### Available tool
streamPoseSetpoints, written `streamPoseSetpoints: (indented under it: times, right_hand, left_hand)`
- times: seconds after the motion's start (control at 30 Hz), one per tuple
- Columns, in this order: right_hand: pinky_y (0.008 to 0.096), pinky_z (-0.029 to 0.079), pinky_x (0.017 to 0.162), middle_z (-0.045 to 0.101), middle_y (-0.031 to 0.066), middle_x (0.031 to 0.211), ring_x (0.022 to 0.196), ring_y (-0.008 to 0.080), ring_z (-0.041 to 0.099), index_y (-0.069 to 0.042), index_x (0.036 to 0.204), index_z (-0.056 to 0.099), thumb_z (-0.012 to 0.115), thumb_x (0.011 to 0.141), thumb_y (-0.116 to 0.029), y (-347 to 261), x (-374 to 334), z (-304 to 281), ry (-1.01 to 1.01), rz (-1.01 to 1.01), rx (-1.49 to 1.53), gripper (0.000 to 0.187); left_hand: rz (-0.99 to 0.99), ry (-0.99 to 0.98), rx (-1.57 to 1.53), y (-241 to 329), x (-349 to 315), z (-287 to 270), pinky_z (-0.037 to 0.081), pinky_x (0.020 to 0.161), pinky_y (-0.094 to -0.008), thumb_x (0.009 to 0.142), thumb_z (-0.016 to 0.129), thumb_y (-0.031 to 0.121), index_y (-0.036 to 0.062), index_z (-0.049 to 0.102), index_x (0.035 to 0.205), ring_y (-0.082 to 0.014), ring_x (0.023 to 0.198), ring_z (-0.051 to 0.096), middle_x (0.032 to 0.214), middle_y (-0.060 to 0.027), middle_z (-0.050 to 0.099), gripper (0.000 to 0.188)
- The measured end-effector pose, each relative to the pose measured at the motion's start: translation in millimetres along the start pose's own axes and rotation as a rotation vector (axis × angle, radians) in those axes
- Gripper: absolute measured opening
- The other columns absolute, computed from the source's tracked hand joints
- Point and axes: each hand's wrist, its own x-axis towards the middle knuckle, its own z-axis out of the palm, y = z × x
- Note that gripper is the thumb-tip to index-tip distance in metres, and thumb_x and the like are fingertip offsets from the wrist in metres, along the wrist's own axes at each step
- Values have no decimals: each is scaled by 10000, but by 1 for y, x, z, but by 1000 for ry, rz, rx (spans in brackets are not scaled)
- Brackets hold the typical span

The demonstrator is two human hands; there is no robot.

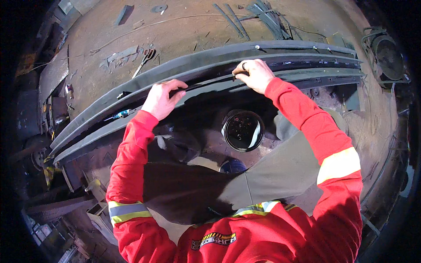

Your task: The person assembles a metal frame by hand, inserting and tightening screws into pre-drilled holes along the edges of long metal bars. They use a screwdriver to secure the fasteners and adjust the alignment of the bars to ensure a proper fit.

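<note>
Metal beam (206, 56), long and gray, stretched from side to side just past the knees. Looks like handwork with small parts along the dark groove, both hands busy together. For the next move, seems to need a light, steady touch and care near the thin edges. Right at the fingertips of the left hand (160, 100) and the right hand (256, 74), with the middle of the beam between them. Right fingers pinched together, on what looks like a small dark piece (233, 78). Left fingers curled at the groove; cannot tell if holding something or just touching. Blue-handled tool (121, 114) resting on the beam, beyond the left wrist. Round bucket (255, 136) down between the legs, small bits inside.
</note>
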Motion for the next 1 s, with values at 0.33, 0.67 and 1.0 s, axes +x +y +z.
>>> streamPoseSetpoints:
  times: [0.33,0.67,1.0]
  right_hand:
    - [393,507,790,682,117,893,856,308,645,-87,895,717,624,790,-168,28,-7,14,-58,47,-87,161]
    - [386,509,773,680,123,875,840,311,647,-88,895,717,620,788,-172,26,-8,15,-50,3,-92,167]
    - [384,502,794,672,147,901,864,325,641,-70,920,706,628,786,-187,26,-13,14,-46,32,-64,194]
  left_hand:
    - [69,14,52,-13,8,33,489,795,-388,814,625,130,57,653,945,-327,876,628,909,-139,662,152]
    - [66,11,55,-14,7,32,488,807,-397,820,618,148,75,659,934,-331,890,623,907,-140,663,141]
    - [55,-6,128,-4,14,25,490,763,-387,821,625,129,54,658,950,-329,843,620,877,-142,648,153]
